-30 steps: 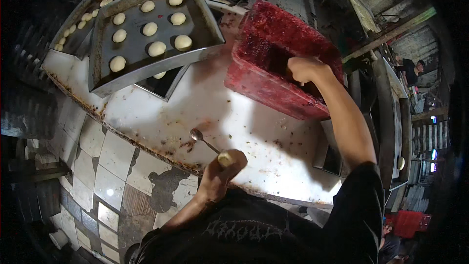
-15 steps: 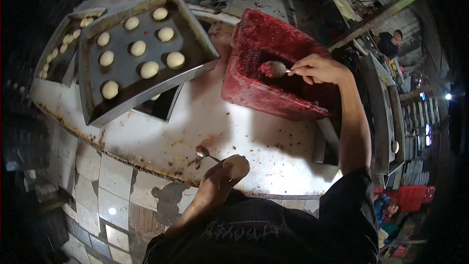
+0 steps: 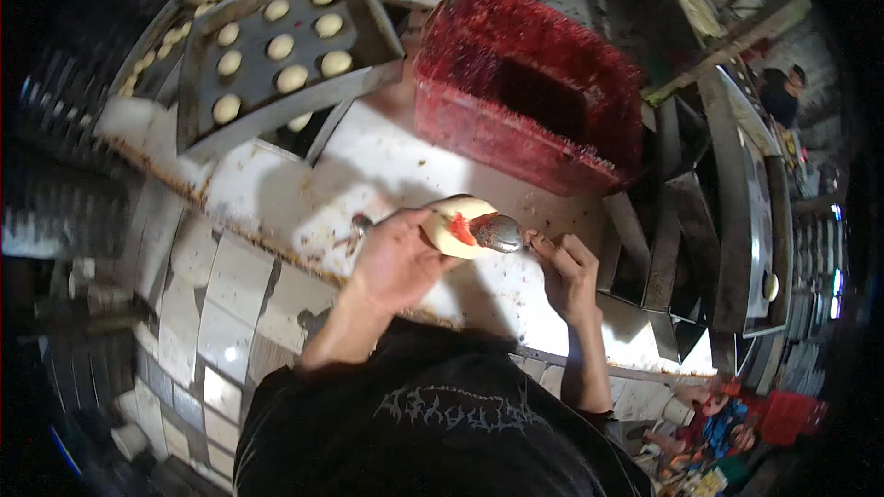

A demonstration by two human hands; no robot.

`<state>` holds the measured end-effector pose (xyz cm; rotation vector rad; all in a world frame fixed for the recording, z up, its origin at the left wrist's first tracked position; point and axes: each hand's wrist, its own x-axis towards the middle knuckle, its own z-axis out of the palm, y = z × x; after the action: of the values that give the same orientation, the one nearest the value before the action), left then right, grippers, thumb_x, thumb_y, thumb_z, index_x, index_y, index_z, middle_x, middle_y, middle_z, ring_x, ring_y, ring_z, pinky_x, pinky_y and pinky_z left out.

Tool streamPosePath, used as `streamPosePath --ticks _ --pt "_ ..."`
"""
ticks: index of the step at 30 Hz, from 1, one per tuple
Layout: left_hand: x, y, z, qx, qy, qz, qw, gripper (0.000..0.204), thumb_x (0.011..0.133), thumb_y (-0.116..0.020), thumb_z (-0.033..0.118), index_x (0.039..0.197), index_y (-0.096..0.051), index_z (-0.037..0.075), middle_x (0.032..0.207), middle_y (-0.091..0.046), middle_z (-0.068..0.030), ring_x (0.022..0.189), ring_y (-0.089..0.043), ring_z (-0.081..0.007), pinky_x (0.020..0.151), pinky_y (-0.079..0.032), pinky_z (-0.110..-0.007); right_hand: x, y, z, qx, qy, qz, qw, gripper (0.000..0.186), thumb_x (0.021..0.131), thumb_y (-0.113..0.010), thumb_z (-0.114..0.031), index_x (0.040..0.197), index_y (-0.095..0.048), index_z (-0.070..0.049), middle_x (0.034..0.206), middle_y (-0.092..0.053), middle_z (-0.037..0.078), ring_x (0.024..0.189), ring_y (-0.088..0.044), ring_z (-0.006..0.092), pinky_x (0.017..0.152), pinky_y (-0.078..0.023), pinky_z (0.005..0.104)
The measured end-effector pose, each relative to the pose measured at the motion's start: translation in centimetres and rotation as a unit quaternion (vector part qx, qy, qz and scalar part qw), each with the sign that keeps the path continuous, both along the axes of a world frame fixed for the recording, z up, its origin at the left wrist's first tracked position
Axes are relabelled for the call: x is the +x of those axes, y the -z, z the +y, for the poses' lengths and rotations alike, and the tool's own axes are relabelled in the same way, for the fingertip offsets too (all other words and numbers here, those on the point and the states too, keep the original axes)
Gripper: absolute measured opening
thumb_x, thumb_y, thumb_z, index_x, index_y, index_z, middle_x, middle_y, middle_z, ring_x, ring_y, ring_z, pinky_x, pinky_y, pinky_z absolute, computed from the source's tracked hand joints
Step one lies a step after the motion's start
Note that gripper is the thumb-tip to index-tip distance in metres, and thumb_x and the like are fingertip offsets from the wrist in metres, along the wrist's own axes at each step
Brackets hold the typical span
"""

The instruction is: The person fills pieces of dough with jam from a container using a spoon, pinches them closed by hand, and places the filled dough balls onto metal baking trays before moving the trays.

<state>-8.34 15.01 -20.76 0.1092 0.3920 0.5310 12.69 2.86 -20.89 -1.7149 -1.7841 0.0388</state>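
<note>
My left hand (image 3: 390, 262) cups a flattened round of pale dough (image 3: 446, 232) above the table, palm up. A smear of red filling lies on the dough. With my right hand (image 3: 571, 278) I grip the thin handle of a metal spoon (image 3: 500, 234), fingers closed. Its bowl is over the right side of the dough, touching or nearly touching the filling. Beyond my hands stands a red plastic tub (image 3: 502, 162), its inner walls coated in red filling and its bottom dark.
A metal tray (image 3: 299, 110) with several dough balls (image 3: 280, 47) rests at the far left, over other trays. A second spoon (image 3: 360, 223) lies near my left hand. More metal trays (image 3: 778, 221) stand at the right. Crumbs dot the white table (image 3: 295, 198).
My right hand has brought the spoon from inside the tub back to the dough. My left hand has risen and turned palm up, and red filling now shows on the dough.
</note>
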Motion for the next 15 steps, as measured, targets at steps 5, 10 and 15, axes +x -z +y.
streamPosePath --ticks 5,10,15 --pt "-2.8 1.4 -4.8 0.046 -0.009 -0.019 0.999 0.046 0.086 -0.039 0.019 0.122 -0.042 -0.010 0.125 -0.049 -0.0207 0.118 -0.046 -0.0311 0.103 -0.033 -0.044 4.3 2.7 -3.9 -0.265 -0.056 0.143 0.952 0.020 0.089 -0.053 -0.012 0.104 -0.061 -0.002 0.069 -0.059 0.012 0.052 -0.053 0.0129 0.051 -0.043 0.0268" --pt "-0.2 3.8 -13.9 0.116 -0.066 -0.018 0.991 0.060 0.078 -0.052 0.002 0.134 -0.032 0.001 0.127 -0.048 -0.0169 0.119 -0.045 -0.0285 0.102 -0.034 -0.041 7.0 9.8 -8.3 -0.386 -0.009 0.303 0.871 0.013 0.089 -0.052 -0.012 0.095 -0.058 -0.002 0.062 -0.055 0.009 0.052 -0.054 0.0141 0.049 -0.044 0.0305" --pt "3.6 5.9 -22.1 0.151 -0.158 -0.044 0.975 0.066 0.084 -0.050 0.019 0.140 -0.018 0.004 0.117 -0.053 -0.0176 0.109 -0.051 -0.0300 0.094 -0.039 -0.042 4.7 6.5 -10.8 -0.108 -0.015 0.036 0.993 0.021 0.086 -0.057 -0.017 0.102 -0.061 -0.004 0.084 -0.063 0.012 0.079 -0.059 0.0200 0.071 -0.045 0.0318"
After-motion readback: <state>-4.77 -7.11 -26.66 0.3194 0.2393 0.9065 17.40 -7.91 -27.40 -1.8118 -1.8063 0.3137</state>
